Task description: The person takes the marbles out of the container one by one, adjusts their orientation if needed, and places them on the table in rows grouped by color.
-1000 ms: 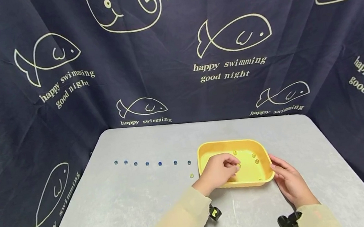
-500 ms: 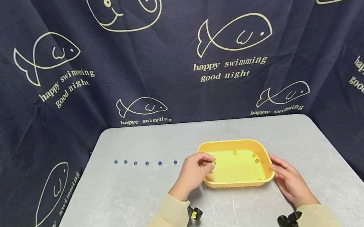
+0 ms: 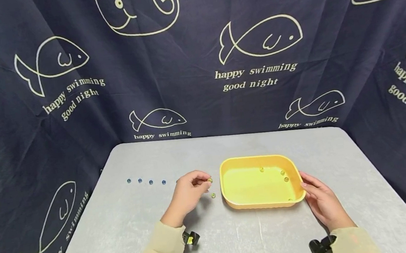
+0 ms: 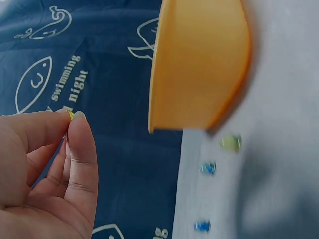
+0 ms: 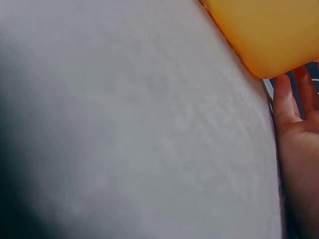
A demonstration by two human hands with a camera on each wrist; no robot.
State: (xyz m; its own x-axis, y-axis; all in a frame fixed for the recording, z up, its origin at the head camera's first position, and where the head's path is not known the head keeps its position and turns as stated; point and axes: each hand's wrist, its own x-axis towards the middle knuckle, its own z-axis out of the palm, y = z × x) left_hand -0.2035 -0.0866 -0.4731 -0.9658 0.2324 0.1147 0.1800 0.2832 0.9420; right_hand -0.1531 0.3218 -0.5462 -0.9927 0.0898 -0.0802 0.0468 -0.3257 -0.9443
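Observation:
Between thumb and forefinger, my left hand [image 3: 188, 193] pinches a small yellow glass marble [image 4: 71, 115], just left of a yellow plastic basin [image 3: 264, 206]. Another yellow-green marble [image 3: 213, 195] lies on the table near that hand, close to the basin's left wall. A row of blue marbles [image 3: 151, 182] runs leftward; its right part is hidden behind the left hand. Several yellow marbles [image 3: 282, 173] lie inside the basin. On the basin's right side, my right hand [image 3: 324, 204] rests with its fingertips against the wall, its fingers [image 5: 283, 97] fairly straight in the right wrist view.
All this stands on a grey table [image 3: 261, 241] with rounded far corners. A dark blue curtain [image 3: 199, 97] with fish drawings hangs behind the table and at both sides. Black wrist devices [image 3: 191, 238] sit at both sleeves.
My left hand has moved left, out of the basin and over its left edge, carrying the yellow marble to above the table. The right hand and the basin have stayed put.

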